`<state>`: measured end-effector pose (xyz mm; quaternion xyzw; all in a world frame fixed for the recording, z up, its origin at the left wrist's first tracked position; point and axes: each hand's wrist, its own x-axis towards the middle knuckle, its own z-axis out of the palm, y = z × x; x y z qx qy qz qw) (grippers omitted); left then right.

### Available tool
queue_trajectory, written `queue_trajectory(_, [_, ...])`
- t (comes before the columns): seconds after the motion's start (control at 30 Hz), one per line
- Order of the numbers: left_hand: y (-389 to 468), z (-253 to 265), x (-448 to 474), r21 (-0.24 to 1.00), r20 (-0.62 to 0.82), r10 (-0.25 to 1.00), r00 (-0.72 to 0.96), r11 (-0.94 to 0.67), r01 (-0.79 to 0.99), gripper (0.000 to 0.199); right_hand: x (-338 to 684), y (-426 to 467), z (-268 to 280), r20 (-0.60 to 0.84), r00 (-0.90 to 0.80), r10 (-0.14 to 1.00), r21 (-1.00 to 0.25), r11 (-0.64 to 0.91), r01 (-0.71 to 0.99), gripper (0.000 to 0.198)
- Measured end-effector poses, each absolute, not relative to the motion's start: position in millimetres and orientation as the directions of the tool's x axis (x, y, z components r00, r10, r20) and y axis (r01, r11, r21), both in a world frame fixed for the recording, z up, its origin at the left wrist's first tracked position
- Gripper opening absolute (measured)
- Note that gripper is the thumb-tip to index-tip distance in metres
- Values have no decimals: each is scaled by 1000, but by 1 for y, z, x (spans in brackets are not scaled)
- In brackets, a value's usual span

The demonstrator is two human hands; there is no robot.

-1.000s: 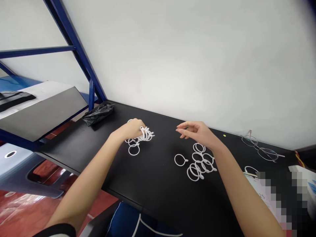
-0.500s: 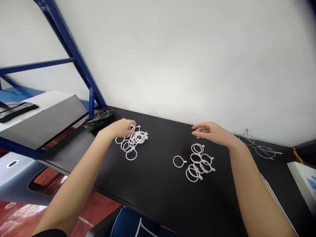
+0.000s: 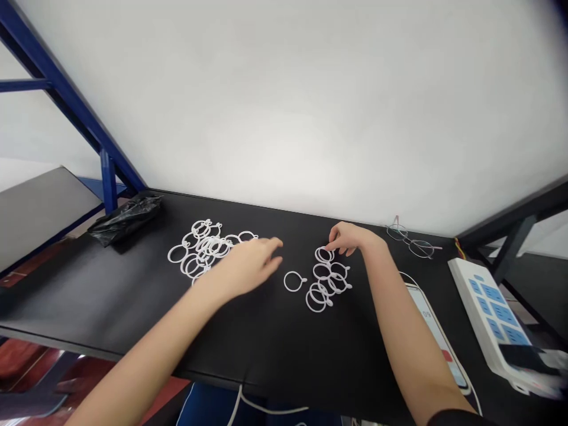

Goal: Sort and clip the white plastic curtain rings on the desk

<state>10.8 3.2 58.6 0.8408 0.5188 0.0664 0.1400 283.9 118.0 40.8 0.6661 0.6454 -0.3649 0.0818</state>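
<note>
Many white curtain rings, each with a small eyelet, lie in two groups on the black table. My left hand is just right of the larger left pile, hovering over the table with thumb and fingers apart and nothing visible between them. My right hand reaches the far end of the smaller right group, its fingertips pinched at the eyelet of the top white curtain ring. Further rings overlap below that one. A single ring lies apart, between the two groups.
A crumpled black plastic bag lies at the table's left end. On the right are eyeglasses by the wall, a phone with a white cable, and a white power strip. A blue metal frame rises at left.
My left hand has come away from the left pile toward the middle. My right hand has lowered onto the far ring of the right group and closed its fingertips. The view has turned right.
</note>
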Motion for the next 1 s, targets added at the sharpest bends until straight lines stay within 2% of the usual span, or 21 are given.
queue_trajectory(0.1, [2, 33, 47, 205, -156, 844, 512, -480, 853, 30, 276, 118, 34, -614, -58, 787, -291, -157, 944, 26])
queue_trajectory(0.27, [12, 12, 56, 206, -152, 841, 520, -488, 848, 24, 265, 114, 32, -586, -110, 803, -311, -98, 945, 21])
queue_trajectory(0.33, [21, 17, 51, 276, -144, 835, 531, -481, 832, 22, 265, 115, 31, -576, -119, 809, -330, -97, 939, 19])
queue_trajectory(0.43, [36, 29, 52, 477, -28, 822, 569, -490, 730, 17, 273, 117, 32, -578, -151, 802, -377, -99, 921, 17])
queue_trajectory(0.5, [43, 33, 63, 522, 14, 790, 613, -529, 669, 15, 282, 119, 35, -587, -187, 788, -435, -112, 893, 16])
queue_trajectory(0.6, [50, 31, 87, 425, -68, 727, 684, -599, 679, 14, 297, 119, 41, -637, -205, 743, -453, -145, 880, 15])
queue_trajectory(0.7, [55, 22, 109, 389, -142, 671, 727, -638, 665, 14, 305, 119, 42, -667, -218, 712, -445, -146, 883, 15])
queue_trajectory(0.87, [64, 12, 116, 363, -144, 640, 755, -676, 642, 27, 300, 119, 38, -699, -268, 663, -404, -58, 913, 24])
queue_trajectory(0.93, [67, 12, 107, 353, -140, 653, 744, -669, 654, 26, 294, 117, 36, -713, -257, 653, -352, -16, 936, 25])
queue_trajectory(1.0, [67, 14, 89, 397, -106, 712, 694, -610, 686, 19, 289, 116, 32, -708, -223, 670, -306, -7, 952, 25])
